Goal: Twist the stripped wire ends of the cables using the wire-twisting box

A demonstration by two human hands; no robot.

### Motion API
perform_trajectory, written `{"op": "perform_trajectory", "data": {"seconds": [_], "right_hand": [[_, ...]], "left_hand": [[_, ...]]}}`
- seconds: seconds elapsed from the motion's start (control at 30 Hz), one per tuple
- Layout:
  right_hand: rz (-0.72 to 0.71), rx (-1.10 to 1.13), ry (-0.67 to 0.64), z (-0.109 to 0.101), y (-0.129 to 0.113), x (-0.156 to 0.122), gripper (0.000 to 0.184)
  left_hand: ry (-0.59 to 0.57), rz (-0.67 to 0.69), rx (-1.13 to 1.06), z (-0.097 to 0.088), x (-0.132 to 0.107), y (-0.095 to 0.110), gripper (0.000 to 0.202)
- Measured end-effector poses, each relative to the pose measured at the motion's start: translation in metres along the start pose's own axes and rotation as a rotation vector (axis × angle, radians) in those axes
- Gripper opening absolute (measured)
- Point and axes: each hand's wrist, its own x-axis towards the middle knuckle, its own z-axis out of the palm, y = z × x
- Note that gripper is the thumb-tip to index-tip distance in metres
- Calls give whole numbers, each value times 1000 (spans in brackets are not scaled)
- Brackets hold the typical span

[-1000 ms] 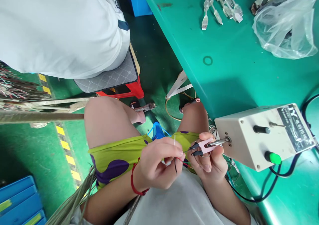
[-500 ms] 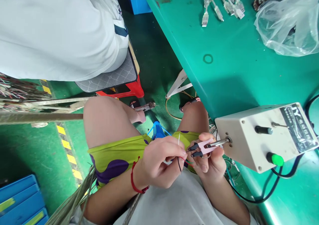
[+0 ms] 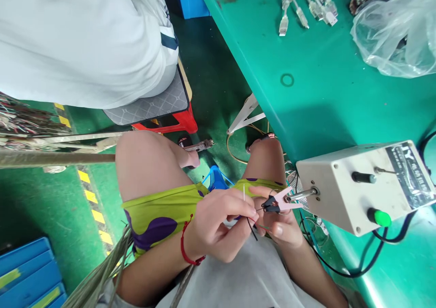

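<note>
My left hand (image 3: 223, 224) pinches thin wires between thumb and fingertips. A white wire end (image 3: 244, 192) points up from the pinch, a black wire end (image 3: 252, 230) hangs down, and red and green strands run to the right. A dark strand leads to a small clip (image 3: 277, 201) with pink handles and black jaws. Its jaws are together at the strand and its handles are spread around a metal shaft (image 3: 303, 194). My right hand (image 3: 284, 228) is open beside and below the clip, fingers apart, some of them hidden behind it.
The shaft comes from a pale control box (image 3: 344, 185) with a knob and a green button, on the green table (image 3: 306, 108). USB cables (image 3: 293, 8) and a plastic bag (image 3: 398, 35) lie further back. A person in white (image 3: 85, 40) sits on a stool at left.
My right fingers have let go of the clip's handles, which have sprung apart while the black jaws closed on the strand. My left hand keeps its pinch on the wires.
</note>
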Motion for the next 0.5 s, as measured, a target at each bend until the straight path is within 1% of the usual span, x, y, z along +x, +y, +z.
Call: {"op": "perform_trajectory", "data": {"seconds": [0.07,0.13,0.23,0.3,0.37,0.43,0.5], "right_hand": [[-14,-25,-4,0,3,-2,54],[-42,-60,-4,1,6,-2,49],[-89,-86,-63,5,5,-1,43],[-100,-114,-107,12,-1,-4,38],[-94,-185,-107,23,-12,-11,37],[-86,-299,-29,39,-25,-21,35],[-96,-424,123,55,-37,-31,24]], "left_hand": [[2,-10,16,-1,-3,0,15],[2,-26,34,-3,-7,0,13],[2,-55,38,-7,-11,2,13],[14,-68,23,-9,-13,5,12],[26,-57,-6,-9,-13,9,11],[32,-9,-40,-6,-12,14,11],[31,53,-57,-3,-13,18,14]]}}
